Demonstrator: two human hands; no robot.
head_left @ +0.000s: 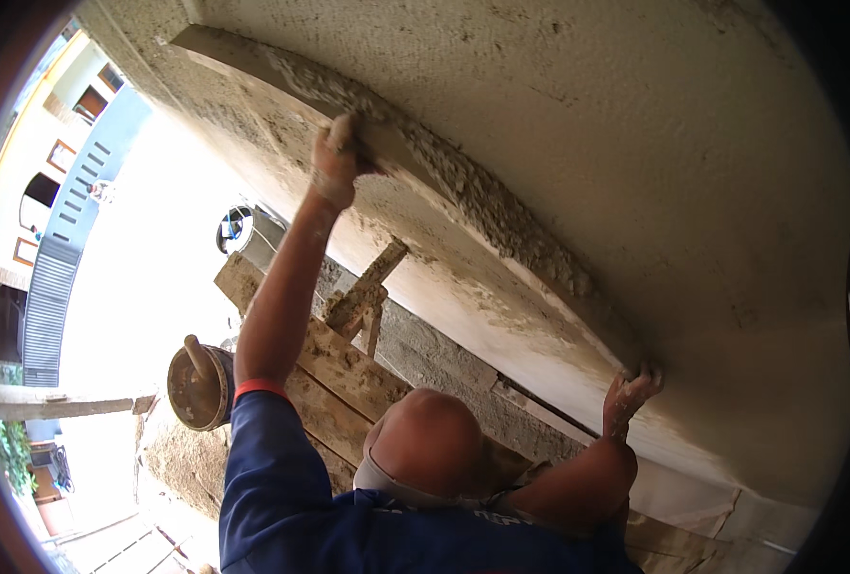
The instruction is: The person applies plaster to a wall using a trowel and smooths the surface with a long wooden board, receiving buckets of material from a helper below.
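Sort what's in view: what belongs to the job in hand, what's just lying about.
Job in hand:
long board, held by the left hand and right hand
mortar along it
wall beside it
probably the bucket with a handle sticking out

Apparently lying about:
mortar-caked wooden piece by the planks
round container beyond them

- worn on the head, left of a side-by-side pair, with a wide fisheye lens
- facing the wall (693,220) at a slant, near enough to fill most of the upper right with it
- aimed along both arms, within reach of the board (392,153), left hand (337,163) and right hand (629,397)
- looking down on planks (341,368) and into a bucket (194,406)
- open at the left to a gate (50,316), far off and small
- bending edges near a black rim
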